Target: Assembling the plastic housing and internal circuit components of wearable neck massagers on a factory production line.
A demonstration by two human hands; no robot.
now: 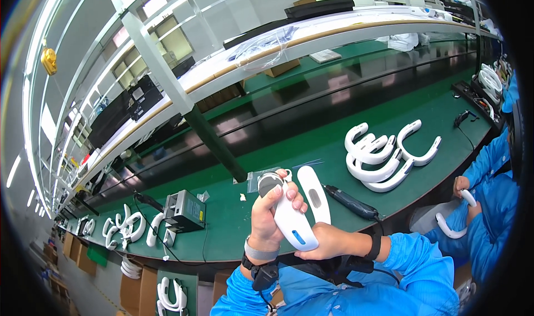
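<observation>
My left hand (268, 213) is closed around a white, curved plastic housing (292, 221) with a blue slot near its lower end. At its upper end, a dark grey round part (269, 182) shows by the thumb. My right hand (328, 242) grips the lower end of this housing, its fingers partly hidden beneath. Just beyond the right hand is a second white curved piece (315, 193) with a grey strip; whether it touches that hand I cannot tell. To its right, a black electric screwdriver (350, 202) lies on the green bench (233, 235).
Several white U-shaped housings (384, 154) lie at the right, more (125, 227) at the left. A grey power box (185, 211) stands left of my hands. A metal post (214, 143) rises beyond them. At the right edge, a co-worker in blue (495, 205) handles a white piece.
</observation>
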